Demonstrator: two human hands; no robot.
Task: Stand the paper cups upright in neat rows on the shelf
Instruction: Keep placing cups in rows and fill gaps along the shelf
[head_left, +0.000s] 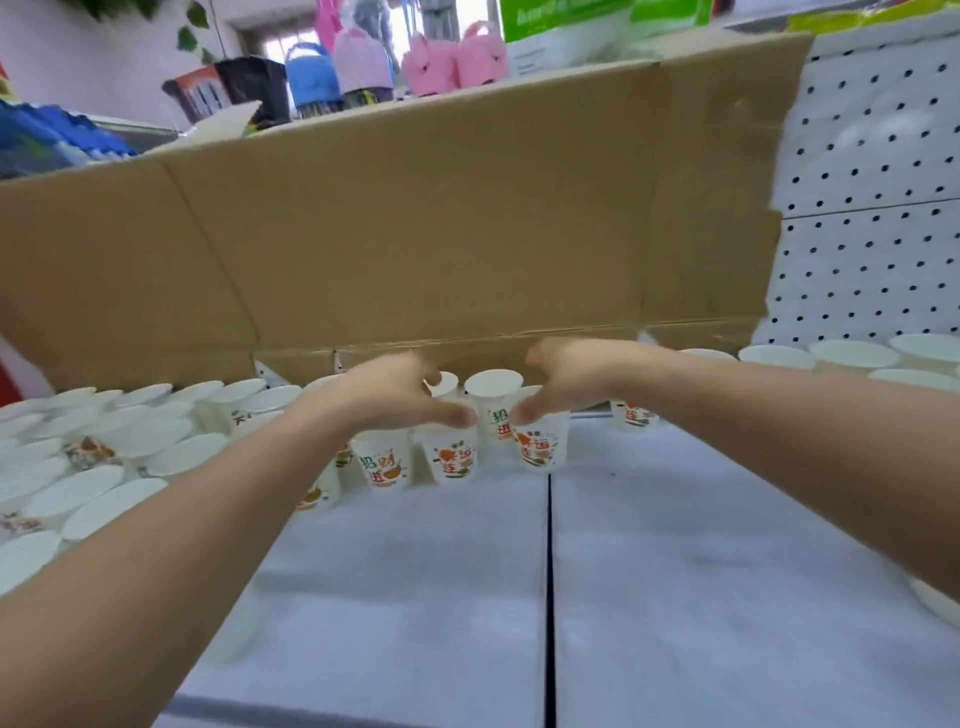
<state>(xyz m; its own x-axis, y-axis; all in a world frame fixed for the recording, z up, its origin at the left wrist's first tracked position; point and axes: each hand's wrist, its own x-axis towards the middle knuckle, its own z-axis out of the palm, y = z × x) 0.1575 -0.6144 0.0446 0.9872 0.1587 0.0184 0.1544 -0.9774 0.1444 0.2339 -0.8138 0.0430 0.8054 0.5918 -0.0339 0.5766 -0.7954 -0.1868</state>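
Observation:
White paper cups with red, green and orange print stand upright on the white shelf (675, 571). A tall cup (493, 395) rises in the middle at the back, with shorter cups (449, 454) in front of it. My left hand (389, 395) reaches over cups just left of the tall one, thumb stretched toward it. My right hand (566, 379) hovers at its right side, thumb pointing at the printed wall. Both hands have spread fingers; I cannot tell whether they touch the cup. Several more cups (104, 467) fill the shelf's left part.
A large brown cardboard sheet (415, 223) stands behind the cups. White pegboard (872, 208) backs the shelf at right, with more cups (852, 356) along it. A dark seam (549, 597) splits the shelf boards. Bags and goods sit above.

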